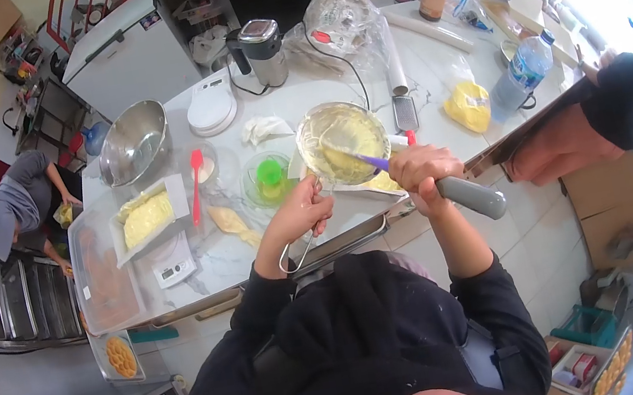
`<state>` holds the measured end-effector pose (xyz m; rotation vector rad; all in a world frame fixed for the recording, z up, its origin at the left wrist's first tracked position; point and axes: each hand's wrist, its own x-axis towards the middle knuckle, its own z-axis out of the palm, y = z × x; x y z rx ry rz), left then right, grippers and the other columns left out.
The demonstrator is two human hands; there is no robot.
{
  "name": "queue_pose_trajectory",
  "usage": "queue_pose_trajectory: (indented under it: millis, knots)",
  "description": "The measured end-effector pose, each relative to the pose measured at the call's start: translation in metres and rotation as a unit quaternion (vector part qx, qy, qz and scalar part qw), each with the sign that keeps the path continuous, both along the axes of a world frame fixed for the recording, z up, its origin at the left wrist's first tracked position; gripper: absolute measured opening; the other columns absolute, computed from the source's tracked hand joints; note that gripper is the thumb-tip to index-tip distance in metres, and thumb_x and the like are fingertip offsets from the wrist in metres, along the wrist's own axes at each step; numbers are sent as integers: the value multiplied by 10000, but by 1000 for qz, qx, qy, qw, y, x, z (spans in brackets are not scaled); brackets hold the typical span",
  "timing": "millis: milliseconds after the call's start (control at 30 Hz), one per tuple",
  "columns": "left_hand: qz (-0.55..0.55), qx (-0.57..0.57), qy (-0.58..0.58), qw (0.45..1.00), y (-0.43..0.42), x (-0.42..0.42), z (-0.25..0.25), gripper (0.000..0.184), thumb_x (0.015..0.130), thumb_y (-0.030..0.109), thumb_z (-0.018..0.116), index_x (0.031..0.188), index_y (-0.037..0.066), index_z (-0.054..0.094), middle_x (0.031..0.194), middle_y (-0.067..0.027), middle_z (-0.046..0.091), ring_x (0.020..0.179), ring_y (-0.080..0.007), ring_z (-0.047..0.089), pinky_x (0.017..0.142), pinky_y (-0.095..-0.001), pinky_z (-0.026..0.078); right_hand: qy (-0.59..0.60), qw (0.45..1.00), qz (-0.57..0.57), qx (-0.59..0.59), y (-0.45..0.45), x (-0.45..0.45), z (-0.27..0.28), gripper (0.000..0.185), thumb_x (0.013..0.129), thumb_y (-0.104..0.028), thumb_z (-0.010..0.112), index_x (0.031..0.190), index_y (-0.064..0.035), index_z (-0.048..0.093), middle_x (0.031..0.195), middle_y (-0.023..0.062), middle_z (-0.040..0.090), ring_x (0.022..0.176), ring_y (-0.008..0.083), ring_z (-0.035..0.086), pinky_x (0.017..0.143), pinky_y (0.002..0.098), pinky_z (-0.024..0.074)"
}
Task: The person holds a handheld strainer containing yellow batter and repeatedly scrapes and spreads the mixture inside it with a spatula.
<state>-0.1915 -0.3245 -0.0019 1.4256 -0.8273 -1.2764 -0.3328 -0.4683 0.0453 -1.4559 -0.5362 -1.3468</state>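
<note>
My left hand (304, 215) is closed around a metal wire whisk (299, 256) in front of the mixing bowl. My right hand (424, 172) grips a grey handle (472, 197) together with a purple-handled spatula (375, 162). The spatula reaches into a metal bowl (307, 127) smeared with pale yellow batter (349, 141). Left of the bowl stand a green container (269, 174) and a filled piping bag (230, 224). A red spatula (196, 183) lies farther left, beside a lined tin of yellow batter (146, 221).
Around the table (266, 103) are a large steel bowl (135, 143), white scale (212, 106), grater (405, 114), yellow bag (468, 108), water bottle (522, 73) and plastic box (103, 269). One person (20, 199) bends at the left; others stand at the right and back.
</note>
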Motion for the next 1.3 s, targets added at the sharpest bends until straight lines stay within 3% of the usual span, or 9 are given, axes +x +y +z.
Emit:
queue_pose_trajectory:
  millis: [100,200,333,500,600,733,900,1033,1300]
  knots:
    - [9,-6,6,1000,0,1,-6,204,768,65,487,837,25,300,554,-59,452,351,-90,430,320,-214,336,2,997,59,53,6,-10,25,432,847,-260,489,503,-51,332,385,4,313,283,129,271,303,256,256]
    - [7,-17,1,1000,2,-1,2,205,763,58,488,831,23,298,558,-62,452,353,-92,432,321,-216,338,64,989,133,-27,7,-9,31,436,848,-253,491,496,-47,337,386,9,314,284,131,271,306,254,259]
    - [16,-16,20,1000,5,-5,6,189,745,40,491,843,13,331,535,-39,432,373,-83,412,343,-216,322,31,998,6,-60,-10,10,13,439,839,-244,510,488,-34,351,390,23,338,296,141,303,314,261,266]
    - [23,-32,14,999,1,2,-1,194,754,34,483,810,17,298,551,-58,446,357,-92,430,323,-218,332,88,971,176,-135,15,0,32,413,823,-170,525,468,-19,379,373,42,326,287,163,300,318,267,251]
    - [3,-37,9,999,6,1,1,193,756,37,482,805,22,296,551,-57,446,362,-90,431,328,-218,338,120,970,162,-133,-1,-4,34,397,823,-165,522,479,-15,391,369,41,319,288,159,302,317,272,241]
    - [3,-27,29,999,6,-1,1,185,760,37,474,856,4,320,553,-54,447,365,-86,432,332,-215,342,34,987,101,-122,9,15,11,387,819,-176,534,498,-9,399,368,38,321,282,158,303,312,273,229]
    - [22,-24,39,999,7,3,-4,193,766,34,469,887,-2,323,566,-53,446,364,-82,426,330,-212,337,101,966,204,-120,15,-3,32,404,804,-163,552,473,-1,388,392,36,342,290,169,322,314,283,226]
    - [4,-29,57,998,6,-4,4,208,763,30,468,911,-1,324,562,-48,441,367,-80,428,325,-213,340,68,971,63,-222,7,15,22,389,807,-150,541,476,-9,393,396,38,350,304,172,340,318,281,238]
    - [16,-12,11,1000,6,3,-6,204,745,14,481,859,15,312,536,-38,424,361,-85,431,323,-213,339,102,964,173,-172,19,-1,26,400,798,-157,561,468,-14,386,393,41,338,305,181,342,326,280,242]
